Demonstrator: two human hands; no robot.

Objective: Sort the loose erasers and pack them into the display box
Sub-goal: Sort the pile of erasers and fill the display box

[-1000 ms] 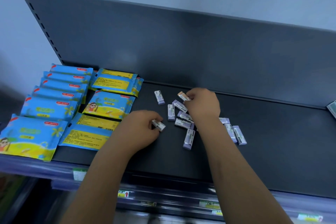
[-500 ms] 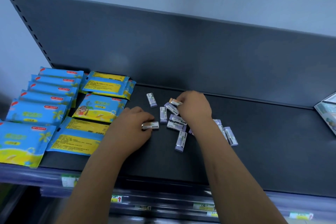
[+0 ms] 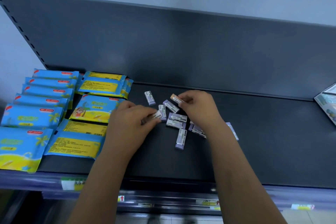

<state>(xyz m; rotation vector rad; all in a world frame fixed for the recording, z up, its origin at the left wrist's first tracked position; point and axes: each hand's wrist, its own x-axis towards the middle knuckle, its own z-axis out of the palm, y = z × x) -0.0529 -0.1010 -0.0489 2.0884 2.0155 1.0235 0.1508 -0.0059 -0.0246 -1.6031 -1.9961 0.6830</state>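
Since a second ago: left hand (image 3: 131, 123) regripped its eraser (image 3: 156, 114) flatter, right hand (image 3: 198, 107) holding orange-ended eraser (image 3: 176, 98) as before; gathering ongoing, nothing boxed.

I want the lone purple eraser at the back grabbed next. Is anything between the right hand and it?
Nothing visible: bare shelf separates the right hand from the lone eraser, though that hand already holds an orange-tipped eraser.

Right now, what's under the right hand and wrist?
Purple erasers lie on the shelf, partly poking out beneath the right hand. How many more it covers can't be seen. Its fingers pinch an orange-ended eraser.
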